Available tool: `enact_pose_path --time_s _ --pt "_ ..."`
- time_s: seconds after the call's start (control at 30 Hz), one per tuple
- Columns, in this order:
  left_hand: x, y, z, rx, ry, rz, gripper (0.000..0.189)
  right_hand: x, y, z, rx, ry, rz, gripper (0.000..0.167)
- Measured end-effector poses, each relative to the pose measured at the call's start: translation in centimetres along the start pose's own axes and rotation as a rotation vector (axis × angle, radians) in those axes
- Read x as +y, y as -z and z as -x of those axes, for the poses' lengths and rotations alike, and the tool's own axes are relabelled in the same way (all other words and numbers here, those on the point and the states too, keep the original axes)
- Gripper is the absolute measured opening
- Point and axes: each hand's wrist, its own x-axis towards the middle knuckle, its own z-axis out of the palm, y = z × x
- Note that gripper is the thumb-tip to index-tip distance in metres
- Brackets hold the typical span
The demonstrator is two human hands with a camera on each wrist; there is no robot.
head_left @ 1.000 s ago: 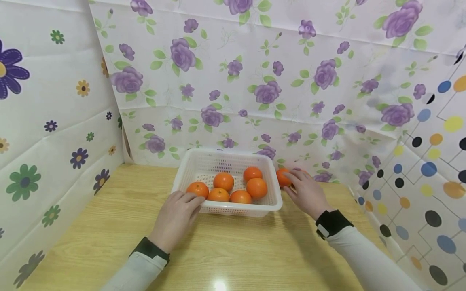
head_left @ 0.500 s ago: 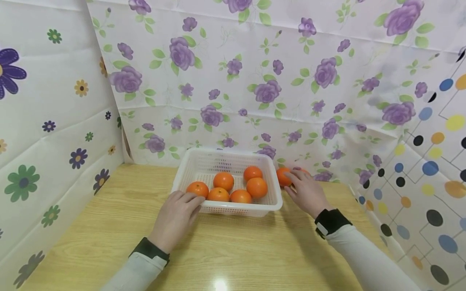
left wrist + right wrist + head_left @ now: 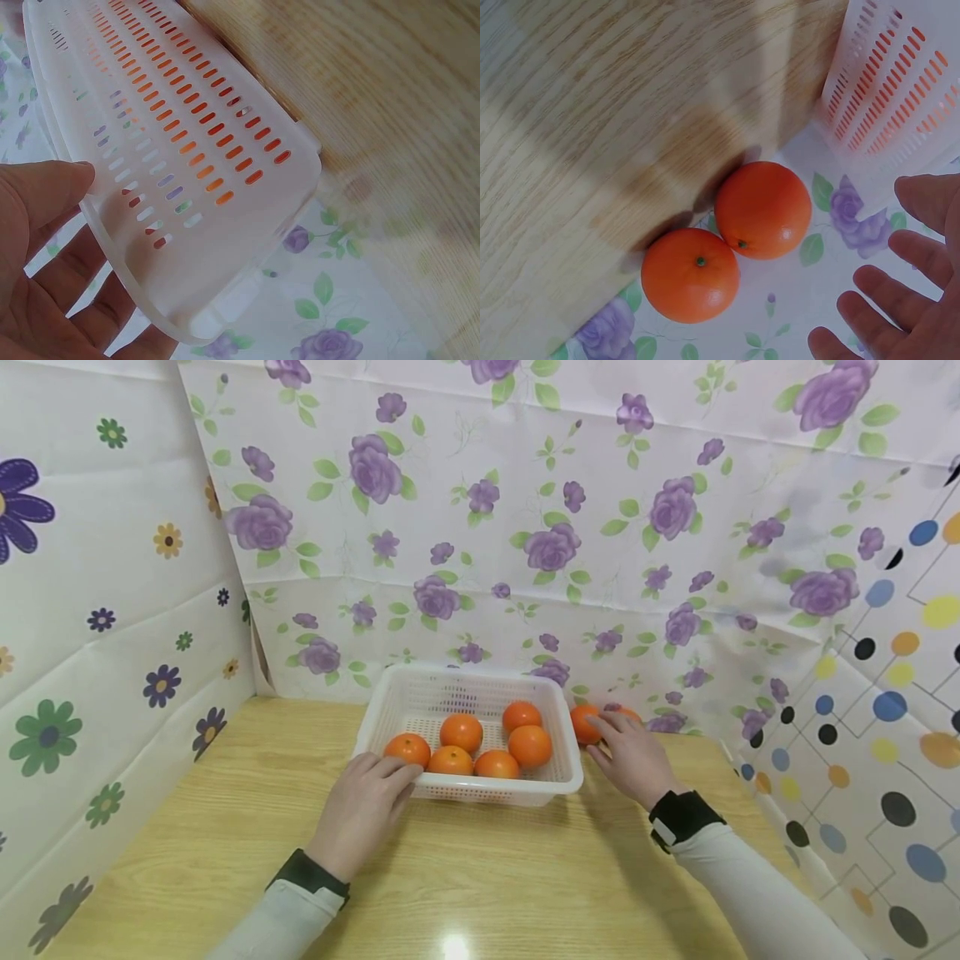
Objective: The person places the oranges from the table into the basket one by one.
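A white perforated plastic basket (image 3: 468, 787) stands on the table against the back cloth, holding several oranges (image 3: 530, 747). At its front left corner my left hand (image 3: 367, 806) grips the rim. The left wrist view shows the thumb on the outer wall (image 3: 180, 135) and the fingers curled behind the rim. To the right of the basket, two more oranges (image 3: 763, 210) lie side by side on the table. My right hand (image 3: 633, 756) hovers over them, fingers spread and holding nothing. In the head view it partly hides the farther orange (image 3: 628, 714).
The wooden table (image 3: 480, 877) extends in front of the basket. A cloth with purple roses (image 3: 551, 547) hangs right behind it. Printed cloth also closes off the left side (image 3: 112, 635) and the right side (image 3: 888, 760).
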Motion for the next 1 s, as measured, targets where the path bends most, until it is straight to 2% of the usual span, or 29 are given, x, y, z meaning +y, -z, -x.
enact_pose_path --time_s 0.23,0.43,0.8,1.0 --pt "0.0 0.0 0.0 -0.003 0.000 -0.009 0.030 0.6 -0.3 -0.2 0.005 -0.012 -0.032 0.052" --pt "0.0 0.0 0.0 -0.002 0.002 -0.011 0.031 1.3 -0.5 -0.4 -0.030 -0.031 -0.037 0.053" --pt "-0.1 0.0 0.0 0.002 -0.006 -0.012 0.031 2.5 -1.8 -0.8 -0.021 -0.009 -0.031 0.065" --pt "-0.1 -0.1 0.0 0.001 -0.007 -0.018 0.031 3.1 -2.1 -1.3 -0.031 -0.041 -0.059 0.074"
